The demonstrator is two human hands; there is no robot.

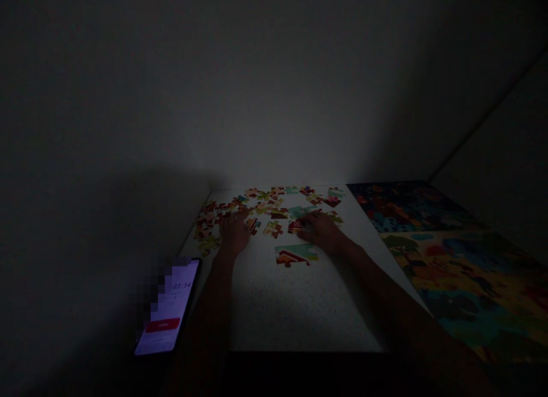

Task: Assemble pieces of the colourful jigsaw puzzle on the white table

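My left hand (234,233) rests over the left cluster of loose jigsaw pieces (209,209), its fingers apart and nothing visibly gripped. Beside its thumb lies a puzzle piece with blue and dark parts (256,227). My right hand (324,233) reaches in from the right, thumb and fingers closed at the edge of a dark red puzzle piece (294,226); its fingertips are partly lost in the dimness. Just below lies a joined strip of puzzle pieces (295,253) in pale green and red-brown. Between the hands sits a brownish puzzle piece (273,229).
More loose pieces (277,190) lie along the back of the white table (299,311), near the wall. A lit phone (165,311) showing a timer is at the left. Two colourful picture boards (411,206) (466,283) occupy the right side. The room is very dim.
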